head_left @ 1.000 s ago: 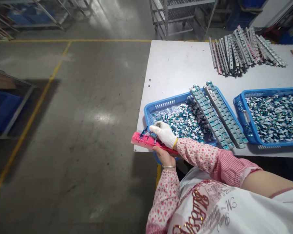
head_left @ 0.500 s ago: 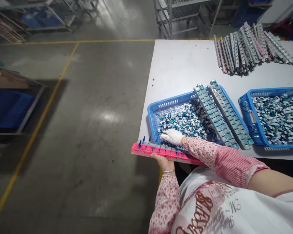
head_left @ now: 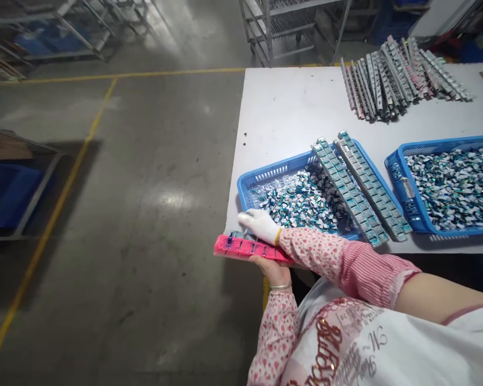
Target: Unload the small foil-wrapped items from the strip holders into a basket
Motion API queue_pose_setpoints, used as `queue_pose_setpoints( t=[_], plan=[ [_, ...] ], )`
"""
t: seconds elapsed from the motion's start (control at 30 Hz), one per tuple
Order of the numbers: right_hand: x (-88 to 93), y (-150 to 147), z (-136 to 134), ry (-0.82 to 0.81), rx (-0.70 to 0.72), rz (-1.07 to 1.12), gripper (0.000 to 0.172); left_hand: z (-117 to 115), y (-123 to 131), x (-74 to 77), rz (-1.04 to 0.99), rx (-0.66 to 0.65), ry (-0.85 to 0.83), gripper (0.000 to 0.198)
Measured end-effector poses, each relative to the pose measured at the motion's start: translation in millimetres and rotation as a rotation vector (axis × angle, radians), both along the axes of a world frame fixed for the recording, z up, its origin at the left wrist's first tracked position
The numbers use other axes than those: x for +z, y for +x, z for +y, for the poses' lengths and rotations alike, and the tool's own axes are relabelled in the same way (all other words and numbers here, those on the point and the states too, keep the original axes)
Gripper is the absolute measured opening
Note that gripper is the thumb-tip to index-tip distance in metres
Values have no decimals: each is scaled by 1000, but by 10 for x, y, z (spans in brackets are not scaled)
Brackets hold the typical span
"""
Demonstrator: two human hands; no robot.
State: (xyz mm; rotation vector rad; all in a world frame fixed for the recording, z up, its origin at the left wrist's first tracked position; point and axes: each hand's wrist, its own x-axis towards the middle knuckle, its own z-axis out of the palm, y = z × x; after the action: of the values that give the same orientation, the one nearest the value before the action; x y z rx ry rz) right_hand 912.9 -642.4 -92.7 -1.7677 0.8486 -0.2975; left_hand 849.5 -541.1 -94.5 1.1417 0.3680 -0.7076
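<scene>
The pink bar [head_left: 241,247] is marked by a glossy, slightly uneven face. The right hand [head_left: 259,225] is covered by a matt white cloth glove [head_left: 268,229], and the right sleeve [head_left: 317,247] is made of printed cloth, ribbed in part. Smooth plastic is seen in the blue basket [head_left: 279,169], glittery foil-like shine on the loose pieces [head_left: 300,198], and a dull sheen on the hard floor [head_left: 165,161].

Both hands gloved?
No, only the right hand wears a white glove; the left hand, holding the pink strip from below, is bare.
</scene>
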Motion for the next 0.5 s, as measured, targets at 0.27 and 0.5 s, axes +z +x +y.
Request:
queue_pose_setpoints(
  t=[0.27,0.5],
  plan=[
    [-364,-428,-377,-215,230,365,36,72,142,-80,124,-16,24,77],
    [-20,-270,-172,-258,373,197,51,-18,114,-159,92,-2,53,68]
  ],
)
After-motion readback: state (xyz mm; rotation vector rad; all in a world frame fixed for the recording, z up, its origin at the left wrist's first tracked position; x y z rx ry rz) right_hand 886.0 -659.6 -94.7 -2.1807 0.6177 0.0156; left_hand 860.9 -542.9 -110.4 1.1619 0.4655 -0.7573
